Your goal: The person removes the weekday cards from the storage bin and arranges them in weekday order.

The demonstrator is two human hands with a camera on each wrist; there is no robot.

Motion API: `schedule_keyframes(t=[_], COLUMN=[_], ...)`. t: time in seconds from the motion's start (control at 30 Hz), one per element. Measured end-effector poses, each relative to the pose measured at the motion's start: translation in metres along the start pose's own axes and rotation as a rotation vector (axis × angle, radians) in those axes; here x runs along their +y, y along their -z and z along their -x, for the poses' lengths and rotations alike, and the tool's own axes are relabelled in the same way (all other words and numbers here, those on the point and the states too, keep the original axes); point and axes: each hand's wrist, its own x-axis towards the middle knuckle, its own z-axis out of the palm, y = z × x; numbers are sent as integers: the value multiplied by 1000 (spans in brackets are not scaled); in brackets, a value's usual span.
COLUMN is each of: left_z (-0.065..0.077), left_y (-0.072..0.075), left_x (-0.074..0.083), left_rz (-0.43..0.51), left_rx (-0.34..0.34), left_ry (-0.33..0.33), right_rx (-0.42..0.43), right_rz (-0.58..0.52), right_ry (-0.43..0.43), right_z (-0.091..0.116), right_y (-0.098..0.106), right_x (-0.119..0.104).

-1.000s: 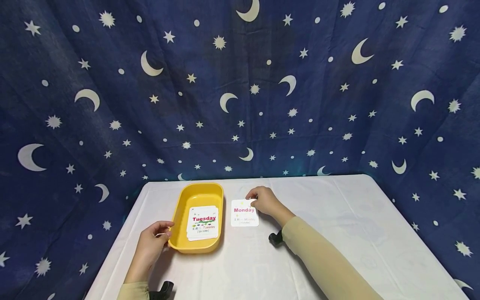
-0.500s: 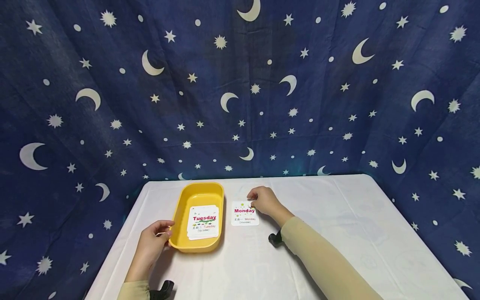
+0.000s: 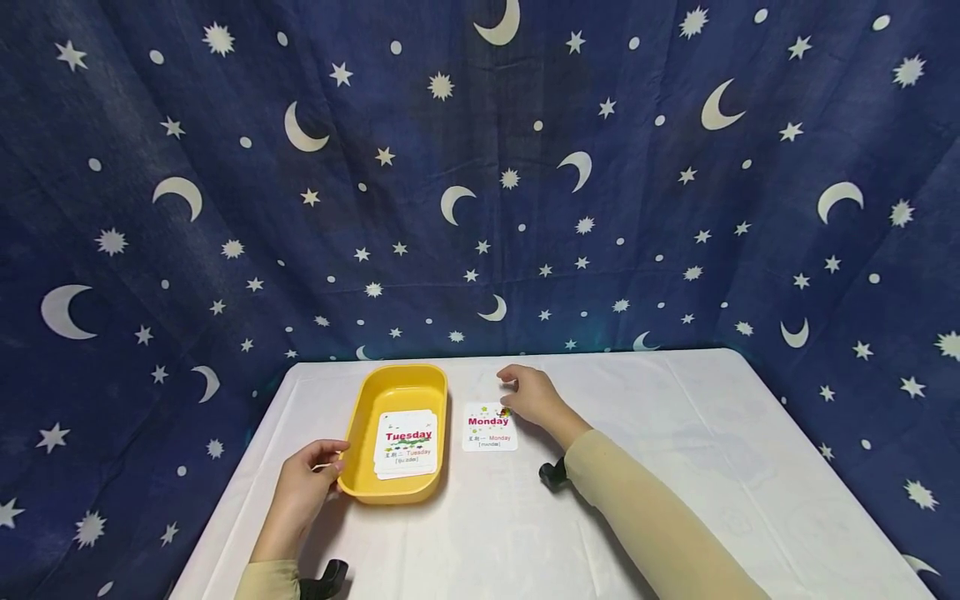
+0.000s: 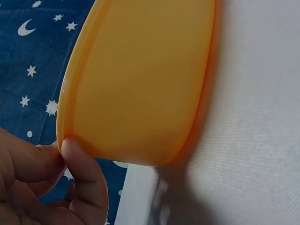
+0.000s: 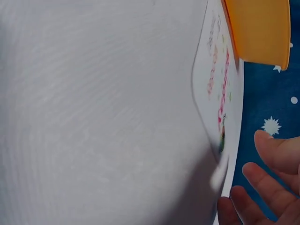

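My left hand (image 3: 303, 483) pinches the near left rim of a yellow plastic tray (image 3: 360, 479); in the left wrist view, thumb and finger meet at the tray's edge (image 4: 136, 93). Inside the tray lies a small stack of white cards, a Tuesday card (image 3: 406, 454) on top. To the right of the tray, a Monday card (image 3: 491, 442) lies face up on the white cloth. Just above that card's upper right corner is my right hand (image 3: 536, 396), thumb and fingers parted. The right wrist view shows its fingers (image 5: 267, 187) spread with nothing between them, beside the Monday card (image 5: 220, 84).
A white cloth covers the table (image 3: 675, 483). Behind it hangs a dark blue curtain (image 3: 525, 275) with moons and stars. Black camera mounts (image 3: 553, 475) sit at both wrists, close over the cloth.
The Monday card has settled flat on the cloth. My right hand has let go of it, parted its fingers and lifted slightly. The left hand and tray stay put.
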Motion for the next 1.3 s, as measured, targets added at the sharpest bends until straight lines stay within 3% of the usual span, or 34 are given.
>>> schedule_keyframes(t=[0.27,0.67,1.3], left_z=[0,0,0], left_y=[0,1,0], left_x=[0,1,-2], left_rz=[1,-9,-13], left_rx=[3,-3,1], left_ry=[1,12,4], right_rx=[6,24,-23], right_rz=[10,129,187], right_ry=[39,57,198], right_z=[4,9,26], right_y=[2,-6,-11], right_x=[-17,-52,-103])
